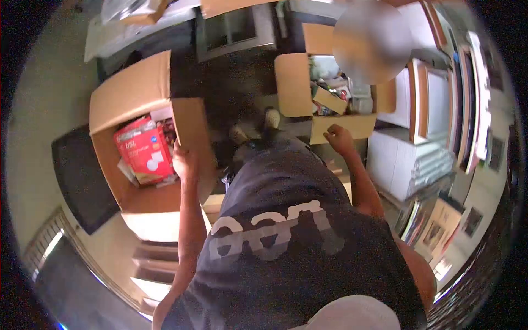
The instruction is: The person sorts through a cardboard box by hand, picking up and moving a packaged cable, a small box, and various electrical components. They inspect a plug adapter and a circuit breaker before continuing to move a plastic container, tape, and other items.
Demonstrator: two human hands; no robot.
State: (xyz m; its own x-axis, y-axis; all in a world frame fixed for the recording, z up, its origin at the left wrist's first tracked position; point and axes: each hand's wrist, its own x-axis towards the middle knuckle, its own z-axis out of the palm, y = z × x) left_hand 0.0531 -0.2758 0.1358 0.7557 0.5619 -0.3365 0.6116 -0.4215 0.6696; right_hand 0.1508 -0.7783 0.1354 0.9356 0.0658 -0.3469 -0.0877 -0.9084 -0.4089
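Observation:
My left hand (184, 163) is closed on the right wall of a large open cardboard box (129, 113). Inside that box lie a red package (147, 151) with white lettering and some smaller packets. My right hand (339, 138), its fingers curled, is beside the lower flap of a second open cardboard box (293, 85); whether it touches the flap or holds anything is hard to tell. Mixed packets and clear plastic containers (360, 96) fill this second box.
White wrapped panels (393, 165) and upright boards (467, 104) stand at the right. A dark flat object (82, 176) is behind the left box. Stairs with a railing (55, 236) show at lower left. A blurred round shape (374, 41) covers part of the upper right.

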